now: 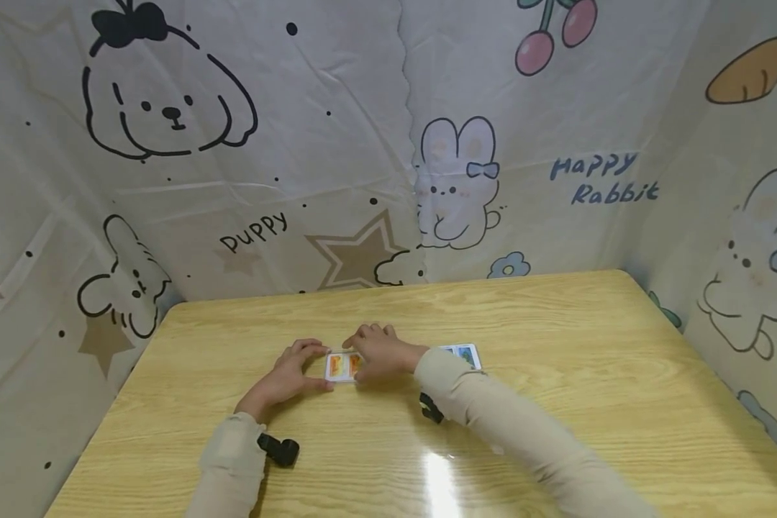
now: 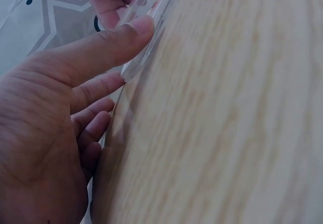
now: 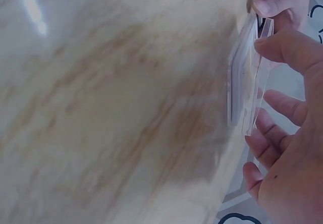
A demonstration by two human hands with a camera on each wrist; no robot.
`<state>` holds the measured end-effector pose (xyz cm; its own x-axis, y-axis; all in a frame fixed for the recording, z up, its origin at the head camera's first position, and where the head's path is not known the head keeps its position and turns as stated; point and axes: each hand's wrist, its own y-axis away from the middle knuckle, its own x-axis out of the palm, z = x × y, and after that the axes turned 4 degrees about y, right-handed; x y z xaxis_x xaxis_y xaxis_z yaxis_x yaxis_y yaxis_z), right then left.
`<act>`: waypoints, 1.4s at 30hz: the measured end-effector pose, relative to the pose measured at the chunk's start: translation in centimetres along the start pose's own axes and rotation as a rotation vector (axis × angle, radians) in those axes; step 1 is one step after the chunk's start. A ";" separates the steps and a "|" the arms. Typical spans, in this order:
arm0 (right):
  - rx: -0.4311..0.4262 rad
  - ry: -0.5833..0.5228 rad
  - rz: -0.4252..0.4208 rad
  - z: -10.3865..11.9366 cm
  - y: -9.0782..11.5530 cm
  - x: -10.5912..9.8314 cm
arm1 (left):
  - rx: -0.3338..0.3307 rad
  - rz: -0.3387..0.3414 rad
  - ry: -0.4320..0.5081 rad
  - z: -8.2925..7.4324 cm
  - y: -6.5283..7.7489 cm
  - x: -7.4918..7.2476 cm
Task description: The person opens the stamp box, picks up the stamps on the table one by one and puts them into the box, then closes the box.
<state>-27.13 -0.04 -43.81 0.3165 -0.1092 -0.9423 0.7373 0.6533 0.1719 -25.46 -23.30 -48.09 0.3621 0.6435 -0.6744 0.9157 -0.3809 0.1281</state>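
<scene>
A flat clear plastic box (image 1: 338,367) lies mid-table with orange-pictured cards inside. My left hand (image 1: 289,374) grips its left end, thumb at the near edge and fingers at the far edge. From the left wrist, that thumb (image 2: 139,28) presses along the clear rim. Over the box's right part, my right hand (image 1: 383,354) hides some of the cards. The right wrist view shows it holding a thin clear lid (image 3: 262,77) between thumb and fingers. This lid stands slightly apart from the box base (image 3: 235,82), at an angle to it.
Another set of picture cards (image 1: 467,355), bluish, lies to the right, partly behind my right sleeve (image 1: 492,403). The wood-grain table (image 1: 557,316) meets a printed cloth (image 1: 356,158) at its back and sides. Black wrist cameras (image 1: 280,450) hang beneath both forearms.
</scene>
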 end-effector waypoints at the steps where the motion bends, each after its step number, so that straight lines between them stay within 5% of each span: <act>1: 0.001 0.002 0.002 0.0 0.0 0.1 | 0.000 0.001 0.004 0.0 0.0 0.0; 42: 0.023 -0.006 0.032 0.4 0.1 0.8 | -0.001 -0.009 0.004 -0.3 0.2 0.1</act>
<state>-26.57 -0.31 -44.42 0.3437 -0.0927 -0.9345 0.7404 0.6389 0.2089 -25.23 -23.14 -47.94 0.3542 0.6499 -0.6725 0.9193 -0.3740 0.1227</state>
